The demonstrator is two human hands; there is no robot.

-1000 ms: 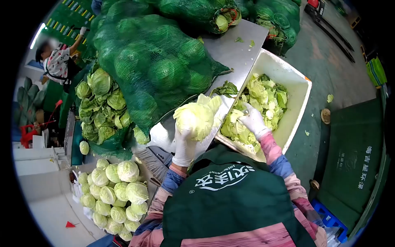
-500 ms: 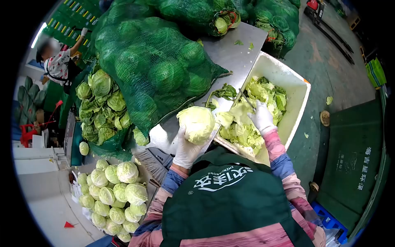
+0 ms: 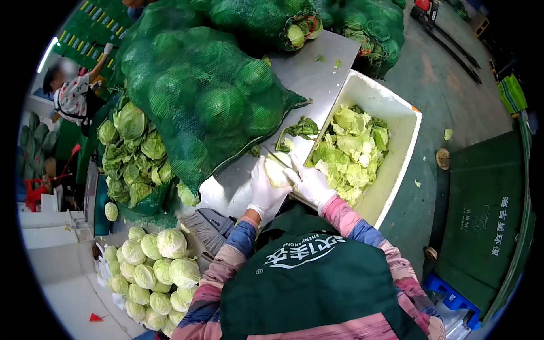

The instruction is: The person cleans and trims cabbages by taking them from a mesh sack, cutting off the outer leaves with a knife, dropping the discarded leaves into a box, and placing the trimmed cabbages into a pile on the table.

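Note:
My left hand (image 3: 265, 190), in a white glove, is wrapped round a pale, trimmed cabbage (image 3: 277, 172) just in front of the apron. The gloved right hand (image 3: 313, 184) is closed on a knife (image 3: 277, 158), whose thin dark blade lies across the cabbage; its handle is hidden by the fingers. Both hands meet at the cabbage, over the near edge of the metal table (image 3: 241, 178). To the right, a white foam box (image 3: 399, 153) contains loose cabbage leaves (image 3: 351, 150).
A green mesh sack (image 3: 209, 102) full of cabbages lies on the table, with more sacks behind. Untrimmed cabbages (image 3: 136, 147) are heaped left, trimmed ones (image 3: 161, 269) below them. A brush (image 3: 204, 229) lies near my left arm. Another person (image 3: 73, 96) stands far left.
The right hand has moved left with the knife, from above the foam box to the cabbage. My left hand has turned the cabbage and tilted it. A pale leaf has dropped into the box.

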